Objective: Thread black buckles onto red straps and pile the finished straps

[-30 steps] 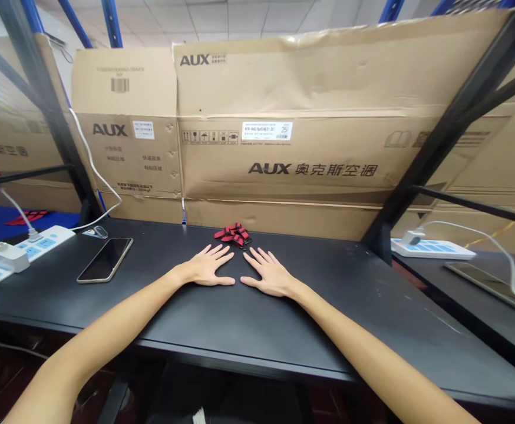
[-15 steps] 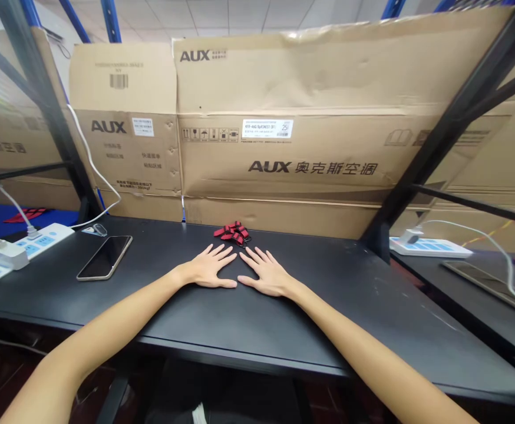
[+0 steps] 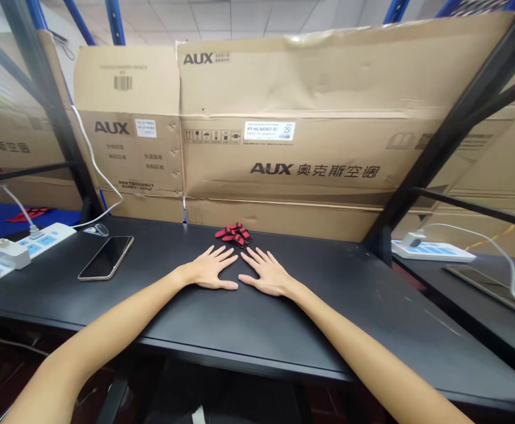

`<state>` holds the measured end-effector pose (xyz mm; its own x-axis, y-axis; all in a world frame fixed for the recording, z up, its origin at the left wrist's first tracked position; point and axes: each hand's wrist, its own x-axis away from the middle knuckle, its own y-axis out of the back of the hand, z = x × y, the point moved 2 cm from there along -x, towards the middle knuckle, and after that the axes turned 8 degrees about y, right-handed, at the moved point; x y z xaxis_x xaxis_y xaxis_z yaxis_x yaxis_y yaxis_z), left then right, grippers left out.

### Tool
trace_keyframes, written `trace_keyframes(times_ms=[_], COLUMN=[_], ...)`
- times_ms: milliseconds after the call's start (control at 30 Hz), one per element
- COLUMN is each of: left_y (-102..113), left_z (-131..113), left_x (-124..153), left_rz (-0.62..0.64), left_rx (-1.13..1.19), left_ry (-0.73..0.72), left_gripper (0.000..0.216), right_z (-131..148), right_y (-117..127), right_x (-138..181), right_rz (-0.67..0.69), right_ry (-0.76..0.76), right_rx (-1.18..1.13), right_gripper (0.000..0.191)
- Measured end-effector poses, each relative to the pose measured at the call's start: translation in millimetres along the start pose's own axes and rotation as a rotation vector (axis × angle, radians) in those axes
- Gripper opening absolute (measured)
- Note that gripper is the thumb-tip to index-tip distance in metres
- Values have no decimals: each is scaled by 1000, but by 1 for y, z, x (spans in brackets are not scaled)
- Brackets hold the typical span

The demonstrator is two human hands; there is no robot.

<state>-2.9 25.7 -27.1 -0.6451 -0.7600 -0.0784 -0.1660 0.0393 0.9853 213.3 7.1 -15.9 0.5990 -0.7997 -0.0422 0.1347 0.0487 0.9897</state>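
My left hand (image 3: pixel 212 269) lies palm down on the black table (image 3: pixel 248 330), fingers spread and holding nothing. Beside it, my right hand (image 3: pixel 266 273) rests flat in the same way, its thumb tip close to the left thumb but apart from it. Just beyond the fingertips of both hands sits a bunched red and black strap (image 3: pixel 234 234) with a dark clip or ring at its right end. Neither hand touches the strap.
A phone (image 3: pixel 106 258) lies to the left, near a white power strip (image 3: pixel 45 238) with plugs and cables. Printed cardboard (image 3: pixel 314 141) walls the back edge. Black slanted frame bars (image 3: pixel 443 129) flank the table. Another power strip (image 3: pixel 433 250) stands at right.
The whole view has shifted very slightly right and down. Both hands stay flat in the same place, and the strap has not moved.
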Motion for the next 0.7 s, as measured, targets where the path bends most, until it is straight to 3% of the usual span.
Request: trace_keyframes(times_ms=[700], left_y=[1], left_z=[-1], left_x=[1], left_rz=[-27], left_rx=[-8], left_ry=[2], left_gripper=[86], right_z=[-3], right_y=[-4], right_x=[-2], right_rz=[-7], right_ry=[-5], right_rx=[10], right_gripper=[82])
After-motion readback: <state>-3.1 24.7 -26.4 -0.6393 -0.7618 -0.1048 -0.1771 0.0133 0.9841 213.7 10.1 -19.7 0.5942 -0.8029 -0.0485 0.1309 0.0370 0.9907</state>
